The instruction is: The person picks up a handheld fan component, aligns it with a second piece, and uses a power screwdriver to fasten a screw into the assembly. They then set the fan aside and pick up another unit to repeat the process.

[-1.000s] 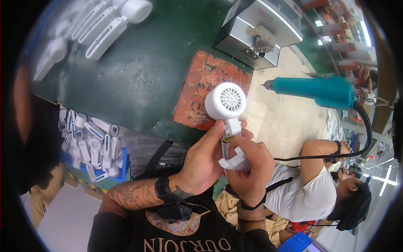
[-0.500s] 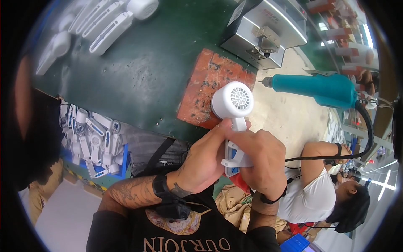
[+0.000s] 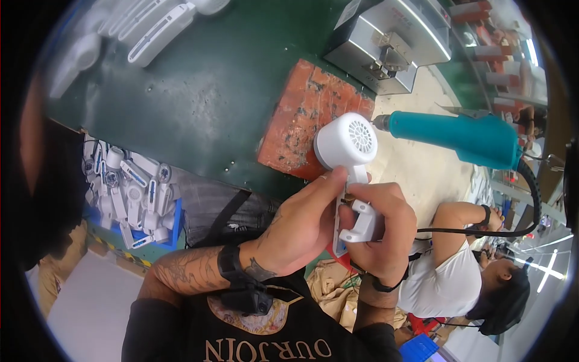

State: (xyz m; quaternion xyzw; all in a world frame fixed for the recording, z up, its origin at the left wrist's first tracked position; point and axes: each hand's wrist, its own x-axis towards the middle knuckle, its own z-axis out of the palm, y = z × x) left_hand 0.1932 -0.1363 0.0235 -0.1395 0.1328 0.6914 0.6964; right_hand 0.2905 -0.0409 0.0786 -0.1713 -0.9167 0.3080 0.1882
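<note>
A white handheld fan (image 3: 345, 143) is held over the near edge of the red block, its round grille head pointing away from me and its handle toward me. My left hand (image 3: 298, 226) is closed round the handle, thumb near the neck. My right hand (image 3: 391, 224) pinches a white curved plastic piece (image 3: 364, 222) beside the handle. This piece stands at an angle to the handle, and my fingers partly cover where the two meet. A small brownish part (image 3: 348, 198) shows between my hands, too small to make out.
A teal electric screwdriver (image 3: 452, 137) lies sideways right of the fan, its black cable trailing down. Behind the red block (image 3: 289, 130) stands a grey screw feeder (image 3: 386, 48). White fans (image 3: 160, 36) lie at upper left; a blue bin (image 3: 178, 226) holds several more. A co-worker (image 3: 440, 271) sits at right.
The fan has shifted slightly right, its grille turning a little further to the right. My right hand has swung the white piece away from the handle, baring part of it.
</note>
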